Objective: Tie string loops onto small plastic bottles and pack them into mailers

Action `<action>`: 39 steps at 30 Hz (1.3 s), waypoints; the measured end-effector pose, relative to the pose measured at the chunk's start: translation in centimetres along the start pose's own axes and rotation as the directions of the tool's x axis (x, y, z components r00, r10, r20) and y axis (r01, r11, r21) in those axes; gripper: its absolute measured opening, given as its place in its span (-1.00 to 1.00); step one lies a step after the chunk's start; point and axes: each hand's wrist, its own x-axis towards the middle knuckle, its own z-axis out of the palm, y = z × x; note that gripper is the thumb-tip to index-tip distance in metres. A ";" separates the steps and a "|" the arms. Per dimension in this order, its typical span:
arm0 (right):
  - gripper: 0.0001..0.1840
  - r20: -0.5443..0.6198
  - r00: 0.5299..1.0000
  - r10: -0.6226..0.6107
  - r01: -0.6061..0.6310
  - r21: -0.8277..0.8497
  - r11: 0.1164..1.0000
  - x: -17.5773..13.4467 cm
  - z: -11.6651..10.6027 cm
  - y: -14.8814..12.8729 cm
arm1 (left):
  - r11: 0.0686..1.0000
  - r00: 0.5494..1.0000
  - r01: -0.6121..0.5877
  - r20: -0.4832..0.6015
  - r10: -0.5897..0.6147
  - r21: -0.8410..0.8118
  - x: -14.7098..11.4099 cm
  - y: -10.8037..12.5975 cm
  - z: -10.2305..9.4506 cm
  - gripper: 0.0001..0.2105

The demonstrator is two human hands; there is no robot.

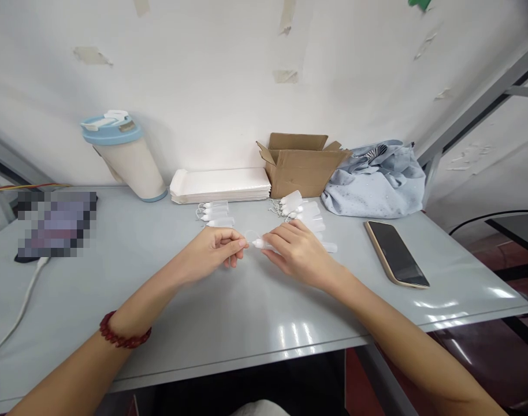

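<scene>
Holding one kinda frosty plastic bottle in my right grip, left grip pinching a wispy strand, one scruffy cardboard box, one tapered tumbler behind

Light is bright and cool, fairly even across the white wall, which dims toward the upper right corner. Streaks of glare, apparently from lamps overhead, shine on the glossy bench near its front edge and right end. Shadows on top are soft; beneath, it is dark. Wide-angle stretch tilts the cup outward. Coarse pixelation covers the left phone. Fine detail on the held bottle looks soft.
</scene>
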 end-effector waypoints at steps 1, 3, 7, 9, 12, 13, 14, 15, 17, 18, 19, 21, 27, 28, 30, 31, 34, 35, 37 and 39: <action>-0.81 -0.010 1.000 0.007 -0.007 0.001 1.000 0.0 0.0 0.1 | 1.000 1.000 -0.003 -0.004 0.003 -0.002 0.0 0.0 -0.1 -0.71; -0.82 -0.019 1.000 0.020 -0.020 0.012 1.000 0.0 0.0 0.2 | 1.000 1.000 -0.005 -0.006 0.005 -0.004 0.0 0.1 -0.2 -0.71; -0.83 -0.012 1.000 0.028 -0.028 0.058 0.998 0.0 0.0 0.4 | 1.000 1.000 -0.013 -0.001 0.013 -0.004 0.0 0.0 -0.2 -0.70; -0.83 -0.018 1.000 0.023 -0.022 0.071 0.997 0.0 0.0 0.3 | 1.000 1.000 -0.022 0.001 0.022 -0.013 0.1 -0.1 -0.2 -0.70; -0.82 -0.020 1.000 0.019 -0.018 0.071 0.997 0.0 0.0 0.2 | 0.999 1.000 -0.028 0.001 0.028 -0.033 0.1 -0.2 -0.2 -0.69; -0.81 -0.018 1.000 0.020 -0.019 0.070 0.997 0.0 0.0 0.2 | 0.999 1.000 -0.027 -0.001 0.027 -0.039 0.1 -0.2 -0.2 -0.69; -0.81 -0.016 1.000 0.022 -0.021 0.070 0.997 0.0 0.0 0.2 | 0.999 1.000 -0.027 -0.003 0.027 -0.044 0.1 -0.3 -0.3 -0.69; -0.80 -0.012 1.000 0.023 -0.022 0.070 0.997 0.0 -0.1 0.2 | 0.998 1.000 -0.026 -0.004 0.026 -0.049 0.0 -0.3 -0.3 -0.70; -0.80 -0.007 1.000 0.024 -0.024 0.071 0.997 -0.1 -0.1 0.2 | 0.998 1.000 -0.024 -0.003 0.024 -0.059 0.0 -0.3 -0.3 -0.70; -0.80 -0.005 1.000 0.023 -0.023 0.070 0.997 -0.1 -0.1 0.2 | 0.998 1.000 -0.025 -0.002 0.025 -0.062 0.0 -0.3 -0.3 -0.70; -0.80 -0.005 1.000 0.021 -0.020 0.069 0.997 -0.1 -0.2 0.2 | 0.998 1.000 -0.024 -0.003 0.024 -0.063 0.1 -0.3 -0.3 -0.71; -0.80 -0.004 1.000 0.016 -0.016 0.064 0.998 0.0 -0.2 0.1 | 0.998 1.000 -0.020 -0.005 0.020 -0.061 0.1 -0.2 -0.3 -0.70; -0.78 0.023 1.000 0.000 -0.001 0.035 0.999 0.0 -0.2 0.1 | 1.000 1.000 -0.010 -0.010 0.009 -0.024 0.1 -0.1 -0.1 -0.71; -0.78 0.024 1.000 -0.006 0.005 0.028 1.000 0.0 -0.2 0.1 | 1.000 1.000 -0.012 -0.012 0.011 -0.015 0.1 -0.1 0.0 -0.72; -0.78 0.021 1.000 -0.017 0.016 0.018 1.000 0.0 -0.2 0.0 | 1.000 1.000 -0.013 -0.017 0.013 0.002 0.0 -0.1 0.0 -0.73; -0.77 0.019 1.000 -0.023 0.022 0.014 1.000 0.0 -0.2 0.0 | 1.000 1.000 -0.010 -0.017 0.010 0.010 0.0 -0.1 0.1 -0.73; -0.77 0.026 0.999 -0.044 0.043 0.006 0.999 -0.1 -0.1 -0.1 | 0.999 1.000 0.003 -0.013 -0.002 0.037 0.0 -0.3 0.3 -0.74; -0.77 0.029 0.998 -0.051 0.051 0.003 0.999 -0.1 0.0 -0.1 | 0.999 1.000 0.005 -0.013 -0.004 0.047 0.1 -0.4 0.4 -0.74; -0.77 0.036 0.997 -0.062 0.062 -0.003 0.998 -0.2 0.1 -0.2 | 0.998 1.000 0.006 -0.012 -0.005 0.067 0.2 -0.7 0.5 -0.74; -0.78 0.039 0.997 -0.061 0.062 -0.009 0.998 -0.2 0.2 -0.3 | 0.997 1.000 0.007 -0.008 -0.007 0.079 0.3 -1.1 0.7 -0.74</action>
